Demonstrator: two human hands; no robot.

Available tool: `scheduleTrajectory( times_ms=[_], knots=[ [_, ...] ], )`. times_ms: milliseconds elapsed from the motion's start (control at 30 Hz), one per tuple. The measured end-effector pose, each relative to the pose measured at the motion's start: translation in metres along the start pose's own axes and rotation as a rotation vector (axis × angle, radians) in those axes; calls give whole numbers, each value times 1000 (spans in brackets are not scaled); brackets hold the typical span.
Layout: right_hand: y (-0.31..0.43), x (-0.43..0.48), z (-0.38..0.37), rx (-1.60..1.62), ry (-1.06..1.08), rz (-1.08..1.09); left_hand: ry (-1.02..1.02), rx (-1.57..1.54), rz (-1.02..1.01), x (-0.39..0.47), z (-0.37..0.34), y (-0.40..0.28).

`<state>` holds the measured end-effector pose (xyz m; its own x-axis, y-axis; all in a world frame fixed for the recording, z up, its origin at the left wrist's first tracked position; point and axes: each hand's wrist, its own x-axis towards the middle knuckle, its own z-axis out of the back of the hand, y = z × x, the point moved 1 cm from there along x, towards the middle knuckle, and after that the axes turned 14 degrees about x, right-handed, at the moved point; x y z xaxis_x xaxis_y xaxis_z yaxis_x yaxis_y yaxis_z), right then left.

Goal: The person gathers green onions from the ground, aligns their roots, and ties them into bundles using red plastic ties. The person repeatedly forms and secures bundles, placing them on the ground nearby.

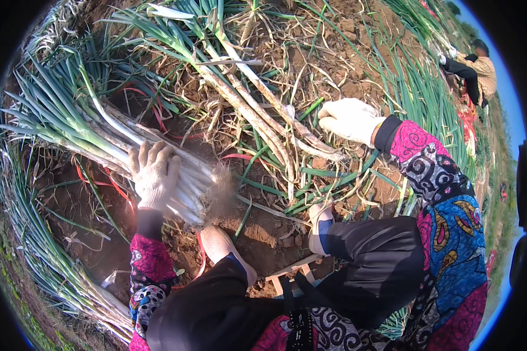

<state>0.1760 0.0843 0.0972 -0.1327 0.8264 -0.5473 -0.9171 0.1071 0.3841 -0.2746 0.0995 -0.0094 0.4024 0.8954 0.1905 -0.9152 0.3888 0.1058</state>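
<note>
My left hand (154, 173), in a soiled white knit glove, grips a thick bundle of green onions (92, 131) across its white shanks. The bundle's roots look blurred, and its green leaves spread to the upper left. My right hand (351, 119), also gloved, is just above the ground with its fingers together, and nothing shows in them. Near it lie several loose green onions (250, 101) with soil-stained stalks, their root ends pointing toward me. Red tying strips (101, 180) pass beside and partly beneath the bundle.
Rows of pulled green onions (48, 245) lie on the left, with another row (439, 101) on the right. Dry leaves litter the brown soil (263, 234). Between my feet is part of a wooden frame (292, 270). Another person (476, 72) sits at the far right.
</note>
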Motion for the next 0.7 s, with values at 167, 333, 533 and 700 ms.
scheduleTrajectory(
  times_ms=[167,333,533,700],
  knots=[
    [9,9,-80,-66,-371,-67,78,-479,130,36,51,-26],
    [39,100,-147,4,-427,-49,722,-536,-18,90,95,-72],
    [13,110,-82,591,-330,-212,898,-1059,463,141,31,-148],
    [-10,36,-27,1243,-614,420,248,-2445,521,243,30,-244]
  ],
)
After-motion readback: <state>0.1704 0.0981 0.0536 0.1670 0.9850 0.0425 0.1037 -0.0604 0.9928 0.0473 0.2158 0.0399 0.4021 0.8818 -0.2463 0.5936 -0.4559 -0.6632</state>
